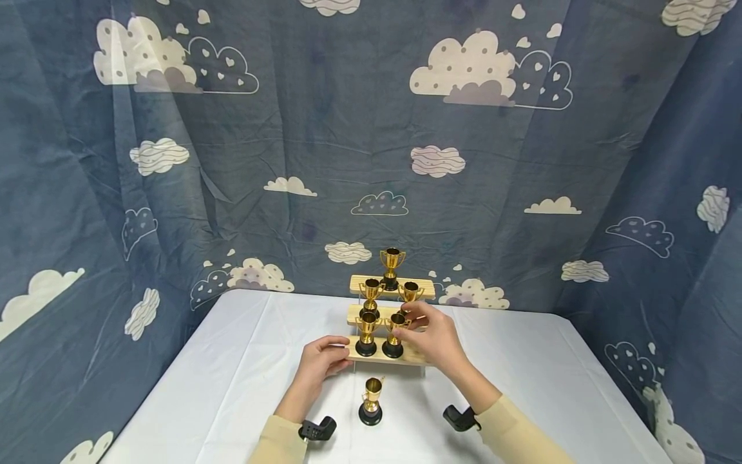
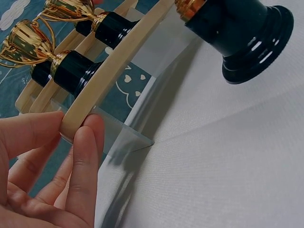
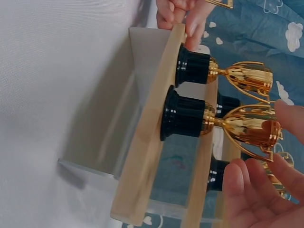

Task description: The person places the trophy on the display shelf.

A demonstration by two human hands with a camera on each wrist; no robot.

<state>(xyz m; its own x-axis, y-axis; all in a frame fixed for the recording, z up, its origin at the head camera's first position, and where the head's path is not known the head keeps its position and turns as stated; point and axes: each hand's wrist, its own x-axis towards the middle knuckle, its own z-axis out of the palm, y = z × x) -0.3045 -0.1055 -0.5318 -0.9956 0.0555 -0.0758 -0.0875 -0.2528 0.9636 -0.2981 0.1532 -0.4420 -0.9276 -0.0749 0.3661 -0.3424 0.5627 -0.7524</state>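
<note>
Small gold trophies on black bases stand on a three-tier wooden rack (image 1: 361,358). At the left end of its lowest board (image 2: 76,110), my left hand (image 1: 322,361) pinches the wood between thumb and fingers. My right hand (image 1: 436,338) is at the front-right trophy (image 3: 187,116), thumb and index finger on either side of its cup by the handles. That trophy's base sits on the lowest board. To its left stands another trophy (image 1: 366,335). A separate trophy (image 1: 371,403) is upright on the table in front of the rack, between my forearms.
The middle tier carries two trophies, one at left (image 1: 371,293) and one at right (image 1: 410,291) partly behind my right hand. A single trophy (image 1: 391,264) tops the rack. Clear side supports (image 2: 126,133) hold the boards above the white tablecloth (image 1: 243,374). A cloud-patterned curtain (image 1: 324,129) surrounds the table.
</note>
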